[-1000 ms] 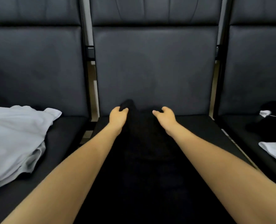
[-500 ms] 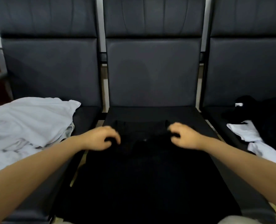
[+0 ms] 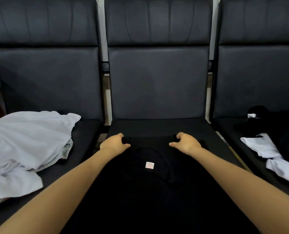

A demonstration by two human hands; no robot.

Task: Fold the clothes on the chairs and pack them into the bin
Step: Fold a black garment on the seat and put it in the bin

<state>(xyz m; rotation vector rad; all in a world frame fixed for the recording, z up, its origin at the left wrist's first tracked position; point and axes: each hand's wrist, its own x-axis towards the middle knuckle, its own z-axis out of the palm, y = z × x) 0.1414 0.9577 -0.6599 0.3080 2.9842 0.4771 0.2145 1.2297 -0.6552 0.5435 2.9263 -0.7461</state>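
two bare forearms reach in from the near edge over a black shirt (image 3: 148,191) spread flat on the middle chair (image 3: 157,81) seat, its matte cloth running from the near edge up to about the middle of the seat. a small pale square label (image 3: 149,165) sits inside the curved neckline, near the far end of the garment. the left hand (image 3: 114,144) grips the shirt's far edge on the left, fingers curled over a fold of cloth and thumb pointing inward. the right hand (image 3: 185,143) grips the same edge on the right, fingers hooked over the fabric and thumb stretched toward the centre. the two hands are apart, one on each side of the neckline, both clamped on the cloth.

on the left chair (image 3: 47,73) lies a rumpled heap of white clothes (image 3: 22,149), soft and creased, with a corner pointing right. on the right chair (image 3: 258,73) lies a crumpled black garment (image 3: 275,129) with a tiny white tag, and nearer, touching it, a white garment (image 3: 275,159) in loose folds. the three chairs stand side by side, with smooth dark padded backs in a leather-like finish and narrow gaps between them.
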